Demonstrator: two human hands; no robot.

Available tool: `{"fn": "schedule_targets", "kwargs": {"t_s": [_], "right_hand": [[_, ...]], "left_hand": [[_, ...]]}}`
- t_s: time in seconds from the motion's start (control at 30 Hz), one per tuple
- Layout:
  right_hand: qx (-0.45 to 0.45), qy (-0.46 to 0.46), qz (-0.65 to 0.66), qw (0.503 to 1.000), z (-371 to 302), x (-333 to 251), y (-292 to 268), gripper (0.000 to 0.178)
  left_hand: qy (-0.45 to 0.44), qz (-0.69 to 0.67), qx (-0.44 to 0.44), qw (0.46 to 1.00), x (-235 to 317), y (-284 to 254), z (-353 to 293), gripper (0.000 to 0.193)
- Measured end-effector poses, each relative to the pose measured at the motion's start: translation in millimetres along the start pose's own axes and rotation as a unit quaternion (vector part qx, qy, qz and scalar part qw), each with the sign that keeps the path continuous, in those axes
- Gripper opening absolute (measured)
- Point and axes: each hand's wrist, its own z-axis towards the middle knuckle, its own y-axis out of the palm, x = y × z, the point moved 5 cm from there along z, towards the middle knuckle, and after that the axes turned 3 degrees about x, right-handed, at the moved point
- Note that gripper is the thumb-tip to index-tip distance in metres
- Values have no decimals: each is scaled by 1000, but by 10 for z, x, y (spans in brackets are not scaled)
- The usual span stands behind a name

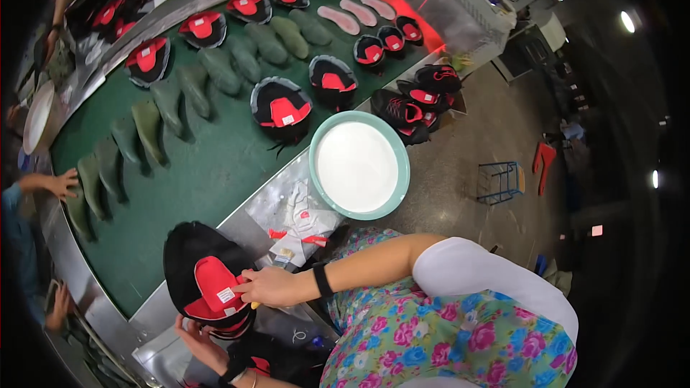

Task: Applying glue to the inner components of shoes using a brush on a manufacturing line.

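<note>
A black shoe upper with a red tongue and white labels stands at the near edge of the green bench. My right hand closes its fingertips on the edge of the red tongue. Something small and yellow shows beneath that hand; I cannot make out what it is. From below, my left hand grips the upper's near end with bent fingers. Its thumb is hidden. Beside my right wrist lies a brush on a metal ledge, with crumpled white cloth and red scraps around it.
A green-rimmed basin of white liquid sits at the bench edge. Dark green shoe lasts, more uppers and pink insoles line the green bench. Finished-looking shoes are piled right. A co-worker's hand touches a last.
</note>
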Motion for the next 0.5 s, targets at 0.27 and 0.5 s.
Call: {"fn": "schedule_targets", "kwargs": {"t_s": [0.27,0.5], "right_hand": [[-168,64,166,970,-253,-258,-1175,42],[196,111,-16,974,-1254,260,-2546,29]], "left_hand": [[164,491,-258,816,-518,400,-78,49],[490,432,-231,721,-221,1386,-983,41]]}}
